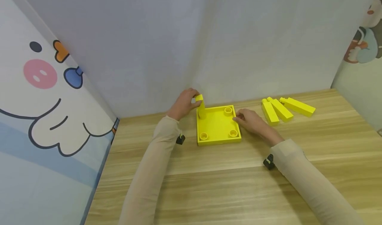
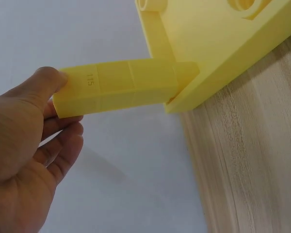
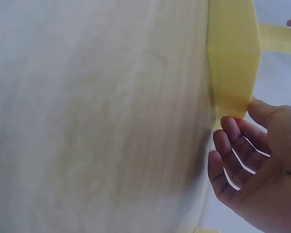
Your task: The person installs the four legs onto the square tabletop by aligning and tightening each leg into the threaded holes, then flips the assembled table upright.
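A square yellow tray-like base (image 1: 218,125) lies on the table with its raised rim and round corner sockets upward. At its far-left corner a yellow square leg (image 1: 202,109) stands upright. My left hand (image 1: 183,104) pinches the leg's top end between thumb and fingers. In the left wrist view the leg (image 2: 116,85) bears the embossed mark "115", and its lower end meets the base's corner; the joint itself is hidden. My right hand (image 1: 251,121) holds the base's right edge, thumb on the rim and fingertips against the outer side, the other fingers (image 3: 233,165) loosely bent.
Several loose yellow legs lie to the right of the base, among them a leg (image 1: 298,106) at the far right, with narrow round ends. A pale curtain (image 1: 179,52) hangs behind the wooden table (image 1: 209,192). A cartoon-printed panel (image 1: 44,119) borders the left side.
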